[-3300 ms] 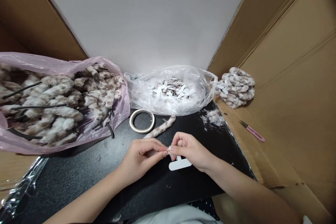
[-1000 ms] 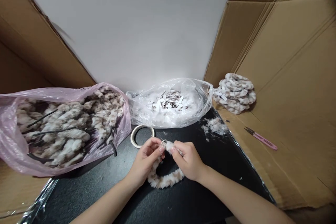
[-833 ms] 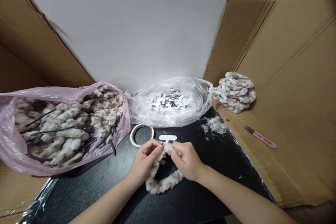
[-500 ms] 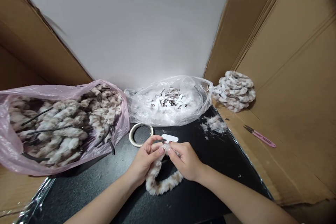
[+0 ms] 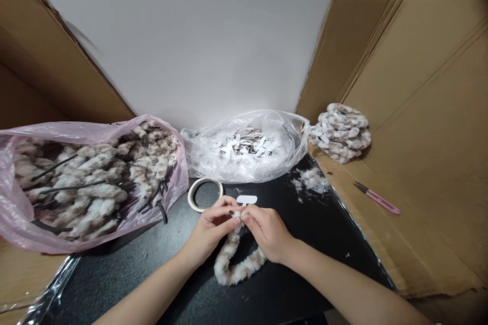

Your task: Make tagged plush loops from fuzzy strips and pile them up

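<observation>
Pink bag (image 5: 68, 131) of furry pieces (image 5: 89, 177); tape roll (image 5: 191, 199); left hand (image 5: 210, 228), grip pinched on a furry strip (image 5: 237, 273) looped over the worktop (image 5: 305, 269); white tag (image 5: 247, 199) just beyond; right hand (image 5: 271, 233), grip closed on the same strip; pink-handled snips (image 5: 377, 199) on cardboard (image 5: 419, 249).

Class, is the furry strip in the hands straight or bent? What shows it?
Bent: the furry strip curves in a U from left hand to right hand. Whether its ends join, cannot tell.
</observation>
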Motion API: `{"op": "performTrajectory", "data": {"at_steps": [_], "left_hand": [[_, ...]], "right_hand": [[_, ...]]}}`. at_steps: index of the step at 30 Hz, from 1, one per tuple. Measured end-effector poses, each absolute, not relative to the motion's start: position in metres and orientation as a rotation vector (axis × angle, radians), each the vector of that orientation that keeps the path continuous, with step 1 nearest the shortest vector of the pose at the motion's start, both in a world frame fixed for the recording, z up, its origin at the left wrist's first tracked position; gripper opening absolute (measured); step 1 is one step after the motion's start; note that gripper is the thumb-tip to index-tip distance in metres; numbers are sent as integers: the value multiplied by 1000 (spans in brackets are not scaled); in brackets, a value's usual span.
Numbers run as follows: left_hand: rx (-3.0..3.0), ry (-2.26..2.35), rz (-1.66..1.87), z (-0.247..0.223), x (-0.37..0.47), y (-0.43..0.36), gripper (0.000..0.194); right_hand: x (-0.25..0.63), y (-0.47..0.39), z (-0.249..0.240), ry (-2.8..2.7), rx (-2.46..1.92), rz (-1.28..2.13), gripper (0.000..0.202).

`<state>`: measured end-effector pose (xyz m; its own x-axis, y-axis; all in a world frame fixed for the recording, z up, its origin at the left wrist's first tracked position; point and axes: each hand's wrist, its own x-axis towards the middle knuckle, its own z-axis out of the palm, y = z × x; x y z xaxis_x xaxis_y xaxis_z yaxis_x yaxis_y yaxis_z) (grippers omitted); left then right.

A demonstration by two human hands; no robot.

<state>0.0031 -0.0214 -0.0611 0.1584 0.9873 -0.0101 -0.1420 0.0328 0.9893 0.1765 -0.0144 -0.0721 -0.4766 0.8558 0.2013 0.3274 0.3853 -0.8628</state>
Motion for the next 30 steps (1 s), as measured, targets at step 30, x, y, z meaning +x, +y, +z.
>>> {"op": "performTrajectory", "data": {"at_steps": [30], "left_hand": [[1572,1237,1164,-54,-10,-22,12]], "right_hand": [[186,1,-60,-1482,-966,1743,52]]}}
